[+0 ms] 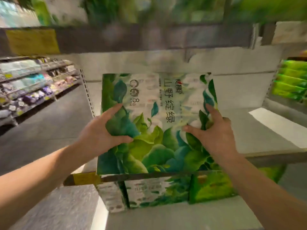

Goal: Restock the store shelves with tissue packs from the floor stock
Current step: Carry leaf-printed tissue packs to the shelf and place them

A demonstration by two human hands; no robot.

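Observation:
A large tissue pack (157,123) printed with green and teal leaves lies flat at the left end of a pale shelf board (259,135), its near edge at the shelf front. My left hand (103,130) grips its left side, thumb and fingers dug into the wrapping. My right hand (214,131) grips the right side with spread fingers. More tissue packs (167,191) of the same print stand on the shelf below. The picture is blurred by motion.
Bright green packs (292,80) are stacked in the bay to the right. A yellow price tag (84,178) hangs on the shelf front. An aisle of grey floor (49,127) runs left, with stocked shelves (33,83) beyond. Another shelf (149,37) runs overhead.

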